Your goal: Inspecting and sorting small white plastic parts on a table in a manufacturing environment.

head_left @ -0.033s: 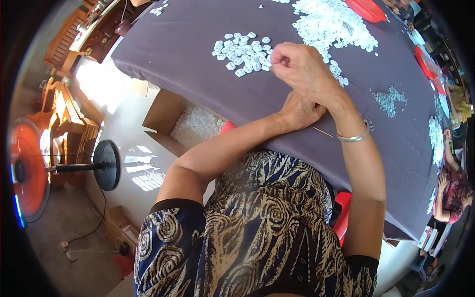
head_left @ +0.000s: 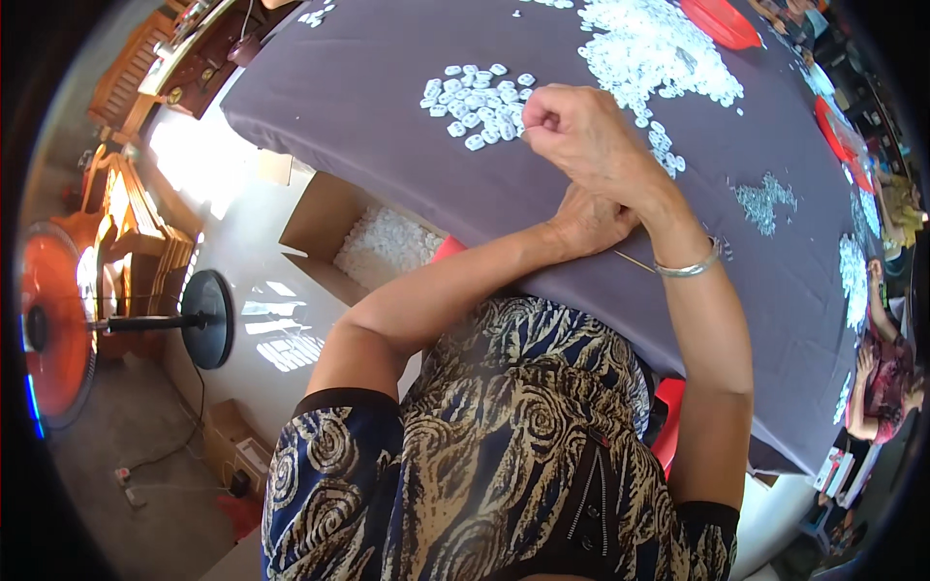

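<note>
My right hand [head_left: 586,134] is closed with its fingers curled in, above the dark tablecloth at the right edge of a small heap of white plastic pieces [head_left: 475,102]. What its fingertips pinch, if anything, is hidden. Below it, partly covered by my right wrist, my left hand [head_left: 589,221] rests at the table's near edge with fingers curled together; its contents cannot be made out. A thin brass-coloured stick [head_left: 635,259] lies between my left hand and the bracelet [head_left: 690,267] on my right wrist. A few white pieces [head_left: 662,145] lie just right of my right hand.
A large white heap [head_left: 659,53] and a red basin [head_left: 722,21] are at the back, small metal parts [head_left: 767,203] at right. A cardboard box [head_left: 320,218] of white pieces stands beside the table, a fan [head_left: 58,324] at left. Other people [head_left: 877,378] sit at far right.
My right hand's fingertips have shifted slightly left, toward the small heap. My left hand stays in place, and the whole view has shifted a little.
</note>
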The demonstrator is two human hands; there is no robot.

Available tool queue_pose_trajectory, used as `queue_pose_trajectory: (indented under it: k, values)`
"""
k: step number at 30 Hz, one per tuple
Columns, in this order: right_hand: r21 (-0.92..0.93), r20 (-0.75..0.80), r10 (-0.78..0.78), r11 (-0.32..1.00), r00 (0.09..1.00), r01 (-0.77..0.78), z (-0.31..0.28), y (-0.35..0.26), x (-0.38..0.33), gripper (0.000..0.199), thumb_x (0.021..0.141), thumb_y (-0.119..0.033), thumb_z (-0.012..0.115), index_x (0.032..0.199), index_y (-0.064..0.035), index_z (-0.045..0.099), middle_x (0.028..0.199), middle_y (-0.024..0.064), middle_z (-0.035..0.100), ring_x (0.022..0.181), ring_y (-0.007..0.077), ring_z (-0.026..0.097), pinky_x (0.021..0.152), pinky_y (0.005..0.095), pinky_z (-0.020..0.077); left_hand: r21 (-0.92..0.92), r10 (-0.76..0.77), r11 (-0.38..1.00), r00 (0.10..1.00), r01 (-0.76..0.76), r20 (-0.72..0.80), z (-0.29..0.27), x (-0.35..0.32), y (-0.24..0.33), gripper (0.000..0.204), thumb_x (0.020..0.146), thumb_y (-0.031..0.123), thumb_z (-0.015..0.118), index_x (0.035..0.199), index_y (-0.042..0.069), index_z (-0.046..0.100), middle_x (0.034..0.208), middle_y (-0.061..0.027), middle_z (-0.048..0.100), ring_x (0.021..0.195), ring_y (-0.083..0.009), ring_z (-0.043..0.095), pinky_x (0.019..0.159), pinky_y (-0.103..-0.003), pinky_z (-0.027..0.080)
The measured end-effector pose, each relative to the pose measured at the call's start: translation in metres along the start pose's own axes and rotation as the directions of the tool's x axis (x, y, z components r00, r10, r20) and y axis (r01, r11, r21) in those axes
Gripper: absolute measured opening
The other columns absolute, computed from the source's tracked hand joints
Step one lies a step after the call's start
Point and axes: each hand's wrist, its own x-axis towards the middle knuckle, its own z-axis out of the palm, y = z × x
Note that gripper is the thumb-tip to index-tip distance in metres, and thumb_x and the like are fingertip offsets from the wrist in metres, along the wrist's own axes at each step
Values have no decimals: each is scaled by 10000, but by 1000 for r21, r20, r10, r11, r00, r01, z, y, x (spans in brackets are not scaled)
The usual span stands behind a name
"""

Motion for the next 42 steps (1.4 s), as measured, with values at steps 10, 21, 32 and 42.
queue_pose_trajectory:
  k: [10,21,32,42]
  values:
    - [-44,222,-88,994,971,100,48,-14,26,70,727,-54,572,702,9,589,619,144,593,557,238,566,570,357,471,-2,181,983,983,-181,20,-5,-4,-10,103,815,83,635,881,41,567,810,-65,565,768,-163,543,746,-328,454]
    - [181,-107,-332,920,937,347,106,-82,56,225,740,-115,680,874,7,546,688,148,619,590,238,612,589,350,493,-157,-65,986,995,53,-74,-3,1,1,82,755,-3,649,829,8,615,747,-99,622,622,-180,581,579,-305,468]
    - [46,-22,-213,976,977,214,17,-28,-47,166,777,-44,658,757,-5,498,667,96,567,585,161,547,545,327,435,-189,21,982,998,-10,52,-23,-6,0,153,807,46,641,954,17,609,859,-86,625,733,-161,589,643,-300,476]
    - [-72,88,325,945,942,-319,-69,22,-153,169,758,-71,724,816,-10,577,710,44,534,619,151,532,564,301,433,-68,-96,992,992,102,82,-16,1,18,105,819,4,664,917,20,630,809,-64,649,680,-100,593,608,-258,481]
